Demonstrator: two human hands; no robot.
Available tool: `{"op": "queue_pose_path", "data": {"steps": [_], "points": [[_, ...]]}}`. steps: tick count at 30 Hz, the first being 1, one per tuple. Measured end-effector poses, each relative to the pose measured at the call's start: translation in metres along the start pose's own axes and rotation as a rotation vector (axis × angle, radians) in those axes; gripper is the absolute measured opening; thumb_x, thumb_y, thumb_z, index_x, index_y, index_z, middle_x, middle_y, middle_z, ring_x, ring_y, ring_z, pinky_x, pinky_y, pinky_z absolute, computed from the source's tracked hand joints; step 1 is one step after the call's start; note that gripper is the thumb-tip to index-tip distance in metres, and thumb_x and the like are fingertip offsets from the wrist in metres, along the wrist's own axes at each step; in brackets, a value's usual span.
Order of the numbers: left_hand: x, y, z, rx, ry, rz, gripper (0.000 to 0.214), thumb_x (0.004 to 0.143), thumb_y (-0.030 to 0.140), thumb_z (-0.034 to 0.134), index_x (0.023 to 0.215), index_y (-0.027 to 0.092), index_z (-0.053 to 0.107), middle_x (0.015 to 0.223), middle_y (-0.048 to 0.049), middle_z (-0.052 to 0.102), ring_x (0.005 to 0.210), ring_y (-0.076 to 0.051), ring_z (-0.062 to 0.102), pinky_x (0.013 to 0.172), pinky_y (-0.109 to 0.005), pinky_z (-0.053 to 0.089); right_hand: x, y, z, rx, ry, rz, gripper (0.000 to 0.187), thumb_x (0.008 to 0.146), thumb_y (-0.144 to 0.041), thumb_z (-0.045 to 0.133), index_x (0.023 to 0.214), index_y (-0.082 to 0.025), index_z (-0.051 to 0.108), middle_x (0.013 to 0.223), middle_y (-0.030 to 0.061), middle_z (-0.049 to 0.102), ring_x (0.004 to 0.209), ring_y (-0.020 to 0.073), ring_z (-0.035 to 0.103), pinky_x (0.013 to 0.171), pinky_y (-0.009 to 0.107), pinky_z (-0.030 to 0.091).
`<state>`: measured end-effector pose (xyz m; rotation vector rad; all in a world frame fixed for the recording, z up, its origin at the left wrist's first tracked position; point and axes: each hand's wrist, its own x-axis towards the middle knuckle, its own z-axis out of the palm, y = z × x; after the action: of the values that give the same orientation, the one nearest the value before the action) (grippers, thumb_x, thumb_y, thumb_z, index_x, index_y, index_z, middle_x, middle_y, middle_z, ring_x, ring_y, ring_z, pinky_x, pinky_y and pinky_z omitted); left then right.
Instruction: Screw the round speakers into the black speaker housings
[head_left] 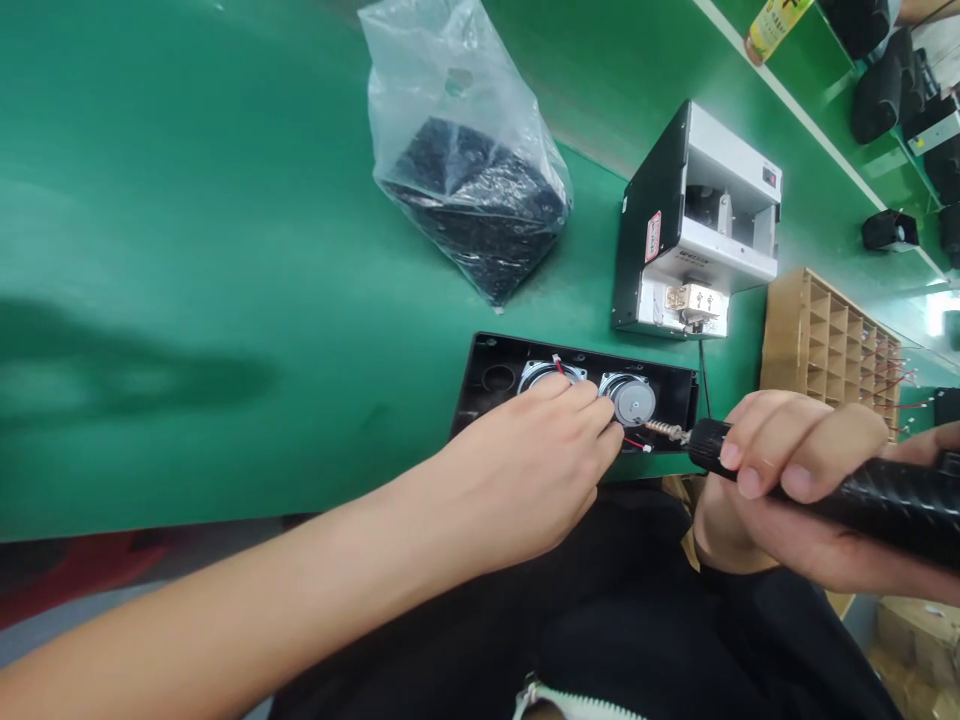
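Observation:
A black plastic speaker housing lies on the green bench in front of me. Two round speaker drivers sit in it: the right driver shows its silver back, while the left driver is partly covered by my fingers. Short red wires with white connectors stick out near them. My left hand rests over the housing between the drivers, fingers curled together; what they pinch is hidden. Wrapped round a black electric screwdriver, my right hand points its spring-covered bit at the right driver's lower edge.
Behind the housing stands a silver and black screw feeder machine. A clear plastic bag of black pieces lies to its left. At the right is a divided cardboard box with wires. A bottle and black housings are farther back.

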<state>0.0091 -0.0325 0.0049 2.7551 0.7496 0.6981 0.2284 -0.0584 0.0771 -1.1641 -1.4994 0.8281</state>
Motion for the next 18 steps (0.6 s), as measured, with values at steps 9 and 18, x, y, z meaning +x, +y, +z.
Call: {"op": "queue_pose_path", "data": {"steps": [9, 18], "points": [[0.005, 0.003, 0.011, -0.02, -0.015, -0.018, 0.017, 0.099, 0.012, 0.08, 0.096, 0.025, 0.07, 0.088, -0.0045, 0.067, 0.09, -0.032, 0.064, 0.088, -0.047, 0.043, 0.016, -0.028, -0.011, 0.072, 0.195, -0.286, 0.039, 0.115, -0.067, 0.083, 0.151, -0.055, 0.09, 0.061, -0.0138, 0.043, 0.035, 0.0147, 0.037, 0.041, 0.035, 0.053], [-0.015, -0.01, -0.013, 0.001, 0.091, -0.008, 0.036, 0.111, 0.004, 0.07, 0.084, 0.027, 0.063, 0.086, -0.0026, 0.062, 0.084, -0.029, 0.057, 0.08, -0.048, 0.039, 0.0, -0.007, -0.016, 0.148, 0.073, -0.231, 0.053, 0.117, -0.078, 0.069, 0.167, -0.06, 0.074, 0.067, -0.0097, 0.051, 0.044, 0.0208, 0.046, 0.049, 0.043, 0.058]]}}
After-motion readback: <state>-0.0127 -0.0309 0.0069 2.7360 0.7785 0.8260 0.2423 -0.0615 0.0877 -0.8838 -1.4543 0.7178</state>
